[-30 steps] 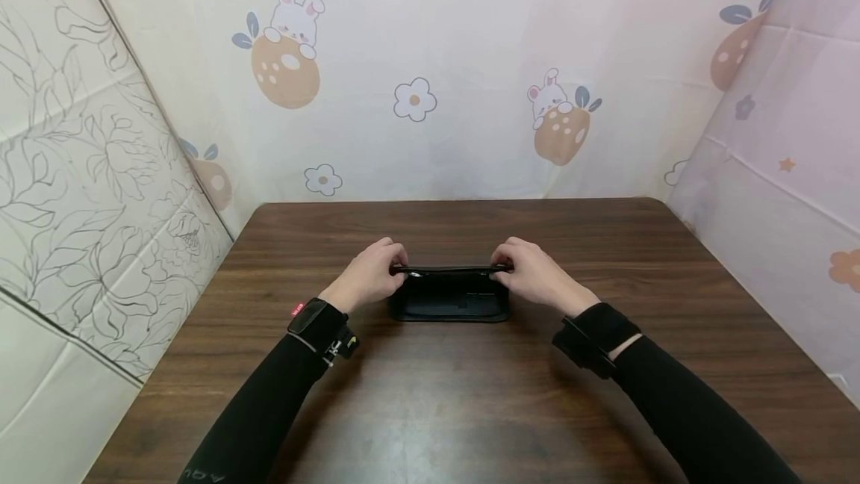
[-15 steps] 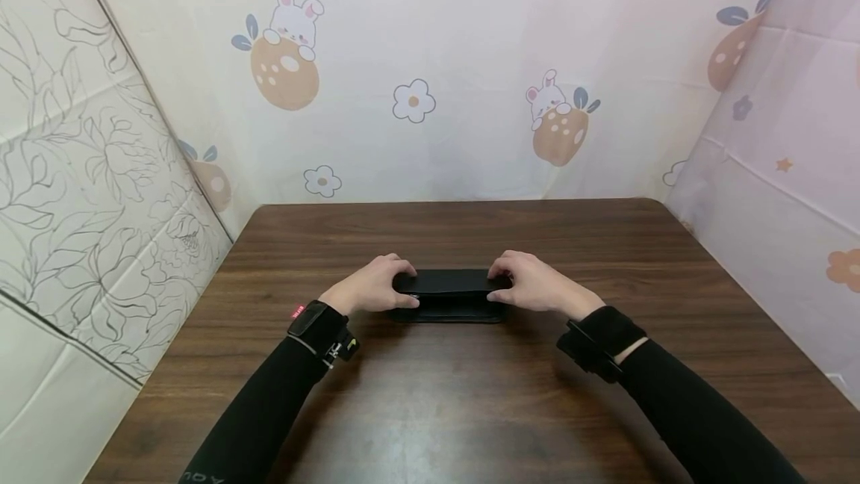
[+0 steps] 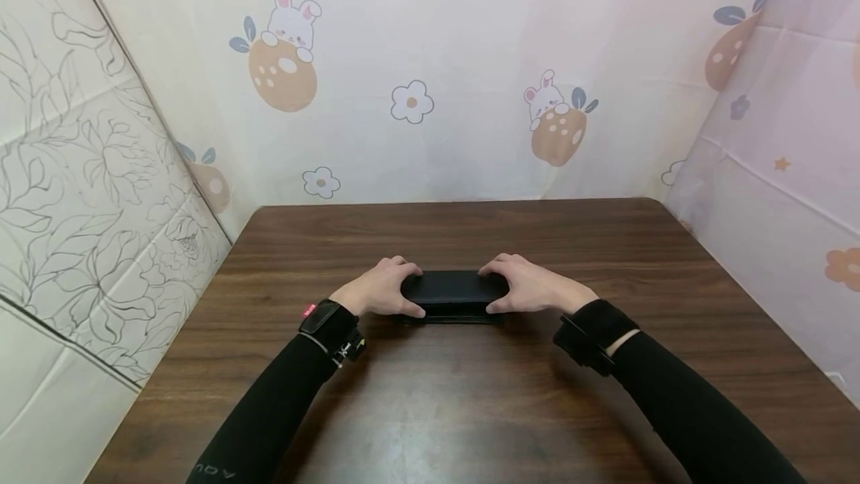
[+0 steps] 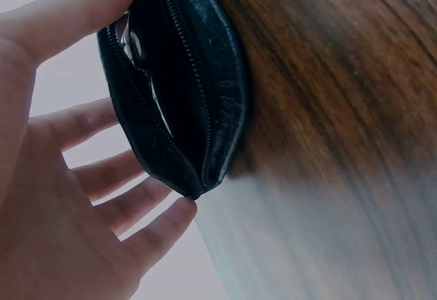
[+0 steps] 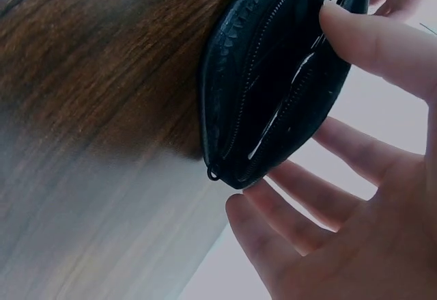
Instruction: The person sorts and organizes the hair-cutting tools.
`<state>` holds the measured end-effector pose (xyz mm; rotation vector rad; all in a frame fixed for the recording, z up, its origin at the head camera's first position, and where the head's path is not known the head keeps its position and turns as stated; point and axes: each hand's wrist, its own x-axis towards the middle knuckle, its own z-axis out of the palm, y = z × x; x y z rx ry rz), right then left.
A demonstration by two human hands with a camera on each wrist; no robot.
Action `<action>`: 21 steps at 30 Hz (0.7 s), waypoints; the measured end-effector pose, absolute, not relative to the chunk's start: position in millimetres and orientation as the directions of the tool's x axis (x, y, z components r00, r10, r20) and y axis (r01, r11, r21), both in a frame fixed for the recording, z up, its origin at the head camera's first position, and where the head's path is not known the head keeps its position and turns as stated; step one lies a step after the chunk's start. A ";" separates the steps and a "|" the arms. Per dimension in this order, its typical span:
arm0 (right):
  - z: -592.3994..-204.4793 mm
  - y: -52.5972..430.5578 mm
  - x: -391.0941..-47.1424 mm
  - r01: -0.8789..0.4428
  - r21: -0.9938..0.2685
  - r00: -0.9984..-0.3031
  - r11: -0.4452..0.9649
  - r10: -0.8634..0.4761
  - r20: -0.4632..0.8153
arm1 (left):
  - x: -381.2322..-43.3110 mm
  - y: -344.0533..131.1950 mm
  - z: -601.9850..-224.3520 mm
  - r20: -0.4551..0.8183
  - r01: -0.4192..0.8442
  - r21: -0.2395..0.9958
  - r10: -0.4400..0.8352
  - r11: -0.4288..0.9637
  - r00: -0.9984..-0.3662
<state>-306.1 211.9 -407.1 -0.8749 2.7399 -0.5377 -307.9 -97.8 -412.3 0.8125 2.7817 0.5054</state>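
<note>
A black leather-like zip pouch (image 3: 453, 287) lies near the middle of the table, its upper side raised from the lower. In the left wrist view its zip gapes along the edge, with something shiny inside that I cannot identify. My left hand (image 3: 381, 288) grips the upper side at the pouch's left end, thumb at the opening and fingers behind. At the right end my right hand (image 3: 531, 286) holds it likewise. The right wrist view shows the opened zip teeth (image 5: 254, 61) and a small ring (image 5: 214, 172) at the corner.
The brown wooden table (image 3: 430, 409) extends around the pouch. A patterned curtain (image 3: 470, 36) hangs behind its far edge, and a floral-printed panel (image 3: 101, 170) stands at the left. Dark bands with small devices sit on both wrists.
The pouch's upper side has tipped down from upright toward the lower side, so the interior shows less in the head view. Both hands have shifted slightly inward and stay on it.
</note>
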 end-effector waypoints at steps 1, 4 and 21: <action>-407.9 211.1 -307.0 -0.515 -0.400 -0.798 0.759 -0.594 -0.100 | -307.8 -97.1 -412.5 -0.095 0.484 0.371 0.551 0.792 -0.829; -409.4 208.4 -308.5 -0.509 -0.392 -0.795 0.766 -0.594 -0.127 | -307.5 -94.6 -413.2 -0.100 0.489 0.346 0.549 0.801 -0.830; -415.0 193.5 -307.8 -0.493 -0.366 -0.793 0.789 -0.581 -0.185 | -305.7 -80.1 -417.5 -0.152 0.484 0.181 0.510 0.856 -0.847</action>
